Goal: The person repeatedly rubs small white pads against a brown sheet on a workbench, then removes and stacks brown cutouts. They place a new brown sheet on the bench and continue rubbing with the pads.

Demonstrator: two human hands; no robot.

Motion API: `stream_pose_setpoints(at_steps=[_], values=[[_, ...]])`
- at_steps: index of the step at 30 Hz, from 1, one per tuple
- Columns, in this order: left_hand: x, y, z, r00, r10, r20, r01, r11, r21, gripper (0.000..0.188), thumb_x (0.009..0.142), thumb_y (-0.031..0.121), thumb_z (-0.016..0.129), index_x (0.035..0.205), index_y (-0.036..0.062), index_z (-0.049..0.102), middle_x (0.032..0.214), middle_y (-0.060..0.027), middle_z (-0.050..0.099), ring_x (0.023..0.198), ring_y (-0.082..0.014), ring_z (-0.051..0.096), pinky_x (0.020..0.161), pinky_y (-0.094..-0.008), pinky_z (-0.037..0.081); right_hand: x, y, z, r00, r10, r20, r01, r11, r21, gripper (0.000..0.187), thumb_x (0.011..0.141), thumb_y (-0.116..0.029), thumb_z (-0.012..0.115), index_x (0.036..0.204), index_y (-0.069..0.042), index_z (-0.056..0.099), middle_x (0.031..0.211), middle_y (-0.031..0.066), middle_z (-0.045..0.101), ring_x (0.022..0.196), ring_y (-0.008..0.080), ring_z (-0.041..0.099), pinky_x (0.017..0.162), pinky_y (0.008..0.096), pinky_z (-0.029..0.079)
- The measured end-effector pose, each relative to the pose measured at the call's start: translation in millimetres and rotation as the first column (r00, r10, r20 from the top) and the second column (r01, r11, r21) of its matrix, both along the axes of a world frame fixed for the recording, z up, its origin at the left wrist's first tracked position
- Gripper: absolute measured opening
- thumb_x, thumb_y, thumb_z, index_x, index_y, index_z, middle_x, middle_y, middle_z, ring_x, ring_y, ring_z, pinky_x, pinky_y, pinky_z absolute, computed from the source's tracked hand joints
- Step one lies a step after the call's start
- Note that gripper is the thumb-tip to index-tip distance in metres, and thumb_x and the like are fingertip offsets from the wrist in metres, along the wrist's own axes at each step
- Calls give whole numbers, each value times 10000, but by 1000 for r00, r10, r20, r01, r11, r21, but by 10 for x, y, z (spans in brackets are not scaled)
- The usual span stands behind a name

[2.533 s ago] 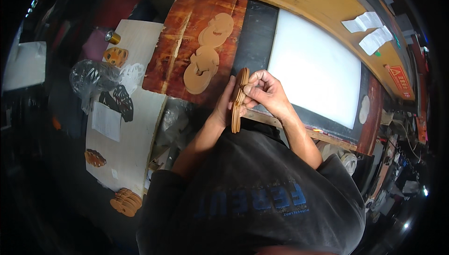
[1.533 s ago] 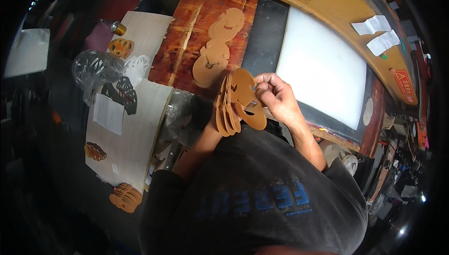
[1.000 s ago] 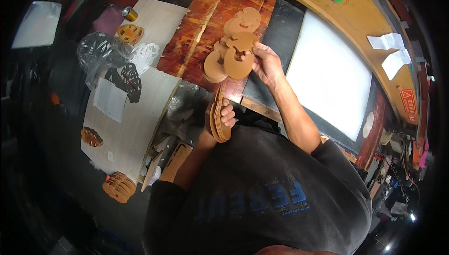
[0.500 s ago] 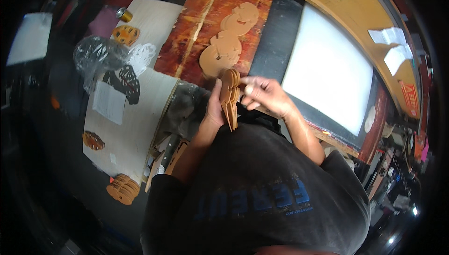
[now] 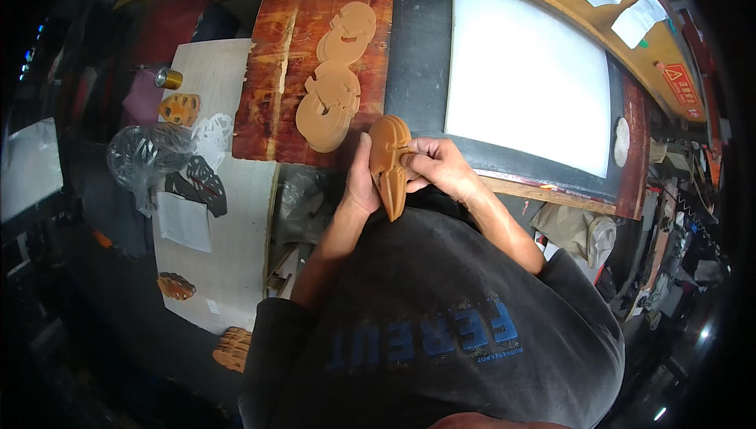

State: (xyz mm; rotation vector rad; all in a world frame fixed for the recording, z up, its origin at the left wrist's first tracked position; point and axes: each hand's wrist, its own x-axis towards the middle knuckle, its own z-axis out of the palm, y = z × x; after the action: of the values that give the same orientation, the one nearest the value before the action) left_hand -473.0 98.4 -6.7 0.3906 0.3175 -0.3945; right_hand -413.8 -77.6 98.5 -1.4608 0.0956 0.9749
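Note:
A stack of flat tan cut-out pieces (image 5: 387, 146), rounded at the top and pointed at the bottom, is held upright in front of my shirt. My left hand (image 5: 361, 181) grips it from the left, thumb up along its edge and the other fingers hidden behind. My right hand (image 5: 442, 165) is closed, thumb and forefinger pinching at the notch on the stack's right edge. What exactly lies between those fingertips is too small to make out. Just beyond, similar tan cut-out pieces (image 5: 329, 106) lie in overlapping piles on a red-brown stained board (image 5: 264, 75).
Right of the board lies a white panel (image 5: 528, 75) on a dark surface. On the left, a pale board (image 5: 228, 224) bears a can (image 5: 168, 79), a clear plastic bag (image 5: 142, 157), a paper sheet (image 5: 185, 220) and patterned cut-outs. A tan stack (image 5: 232, 349) sits at its lower end.
The view has turned, shifting the surroundings. The held stack now shows more of its broad face. My right hand has moved in from beside the stack to pinch at its notched edge.

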Motion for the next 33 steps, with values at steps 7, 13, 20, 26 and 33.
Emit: stream_pose_setpoints(at_steps=[7, 13, 20, 26, 33], values=[[174, -151, 142, 990, 104, 91, -133, 898, 419, 661, 1136, 563, 397, 1526, 37, 485, 1444, -116, 616, 1314, -240, 605, 1112, -423, 495, 100, -96, 142, 881, 132, 454, 92, 894, -439, 383, 925, -184, 611, 1222, 53, 655, 844, 252, 738, 847, 350, 772, 789, 468, 596], [451, -333, -35, 999, 22, -26, -20, 995, 93, 579, 1111, 546, 499, 1417, 58, 562, 1232, -92, 687, 1007, -209, 657, 837, -397, 560, 319, -400, 633, 765, 94, 637, 285, 837, -467, 367, 938, -131, 577, 1256, 29, 667, 831, 262, 736, 759, 347, 745, 725, 440, 591], [1804, -275, 75, 998, 51, -30, -27, 843, 536, 544, 1082, 524, 578, 1249, 10, 640, 972, -137, 733, 785, -261, 697, 721, -434, 591, 799, -1277, 609, 754, -393, 526, 530, 837, -135, 330, 994, -53, 591, 1296, 55, 665, 930, 52, 743, 715, 74, 620, 622, 251, 494], [2807, 523, 333, 909, 112, -401, 368, -665, 650, 830, 930, 565, 741, 1487, -13, 532, 1532, -224, 501, 1432, -407, 462, 1157, -506, 446, 941, -1571, 208, 852, -388, 351, 447, 889, -103, 274, 1006, -56, 621, 1248, 50, 693, 890, 3, 700, 723, 57, 578, 632, 231, 461], [2903, 843, 182, 864, 130, -487, 460, -599, 655, 817, 857, 463, 855, 1457, -3, 555, 1420, -214, 632, 1311, -371, 608, 1102, -480, 496, 1169, -1464, -92, 907, -309, 286, 328, 945, -19, 304, 1019, -60, 630, 1295, 58, 679, 905, 4, 696, 776, 60, 598, 719, 229, 493]])
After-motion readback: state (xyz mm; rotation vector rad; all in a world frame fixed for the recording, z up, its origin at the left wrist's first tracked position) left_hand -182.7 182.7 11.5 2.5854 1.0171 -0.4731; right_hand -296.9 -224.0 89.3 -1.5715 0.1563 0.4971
